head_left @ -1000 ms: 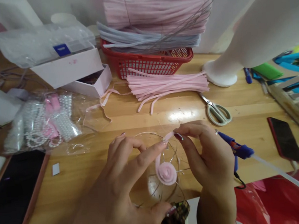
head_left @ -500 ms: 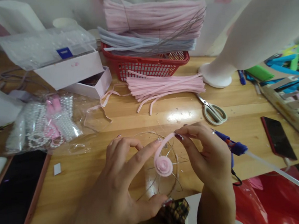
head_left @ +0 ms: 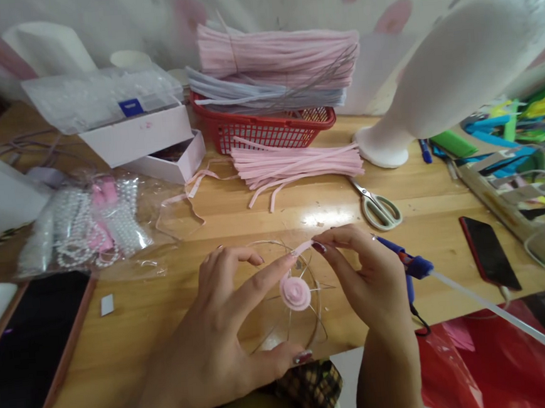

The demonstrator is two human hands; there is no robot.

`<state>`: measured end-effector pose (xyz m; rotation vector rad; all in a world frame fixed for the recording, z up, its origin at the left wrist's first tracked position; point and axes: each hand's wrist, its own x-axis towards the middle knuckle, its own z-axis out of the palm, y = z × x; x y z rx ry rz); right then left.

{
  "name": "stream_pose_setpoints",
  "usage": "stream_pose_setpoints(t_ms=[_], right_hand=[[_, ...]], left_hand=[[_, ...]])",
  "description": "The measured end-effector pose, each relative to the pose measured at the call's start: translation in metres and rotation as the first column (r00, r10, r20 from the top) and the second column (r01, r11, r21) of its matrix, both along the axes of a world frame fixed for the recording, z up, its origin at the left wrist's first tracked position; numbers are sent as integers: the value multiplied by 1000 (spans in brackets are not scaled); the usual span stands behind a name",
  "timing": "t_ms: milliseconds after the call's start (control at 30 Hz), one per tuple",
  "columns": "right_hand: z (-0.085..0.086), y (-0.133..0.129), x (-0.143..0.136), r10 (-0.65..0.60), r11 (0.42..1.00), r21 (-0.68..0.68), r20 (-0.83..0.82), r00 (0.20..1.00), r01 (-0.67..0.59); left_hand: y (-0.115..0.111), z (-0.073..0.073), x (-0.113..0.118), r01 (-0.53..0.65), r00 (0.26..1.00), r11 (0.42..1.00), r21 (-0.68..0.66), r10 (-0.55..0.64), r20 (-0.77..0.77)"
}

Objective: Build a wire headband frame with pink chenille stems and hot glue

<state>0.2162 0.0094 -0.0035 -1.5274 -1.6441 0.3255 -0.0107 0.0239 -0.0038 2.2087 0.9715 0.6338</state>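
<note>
Pink coil (head_left: 295,293) has crept up closer to the fingers (head_left: 275,273); right hand (head_left: 370,272) pinches its strip (head_left: 303,247), left hand (head_left: 227,314) spread wide, index tip touching it.

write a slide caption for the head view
Left hand touching, right hand pinching a pink strip that runs from a coil.

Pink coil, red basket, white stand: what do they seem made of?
The coil looks like matte, fuzzy fiber, by its downy edges. The basket is probably plastic: smooth, slightly shiny, moulded-looking grid. The stand has a smooth, matte white finish: foam or plastic, unclear.
</note>
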Motion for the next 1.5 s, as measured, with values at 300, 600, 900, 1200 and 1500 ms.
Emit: stream_pose_setpoints(t_ms=[300,600,900,1200,1500], right_hand=[[0,-2,-1,-23,1000,16,3,1000,23],[-1,-1,-3,-16,1000,9,24,1000,16],[-8,4,-4,-26,999,31,-43,999,27],[-3,2,3,45,999,-20,-35,998,-45],[-5,5,2,64,998,-29,-29,998,-65]], left_hand=[[1,2,1,15,1000,998,-61,-15,-11],[-2,2,0,7,999,998,-66,-10,-44],[-1,0,4,-44,999,999,21,44,4],[2,-6,6,-54,998,991,120,57,-27],[2,-8,5,-51,998,991,124,54,-26]])
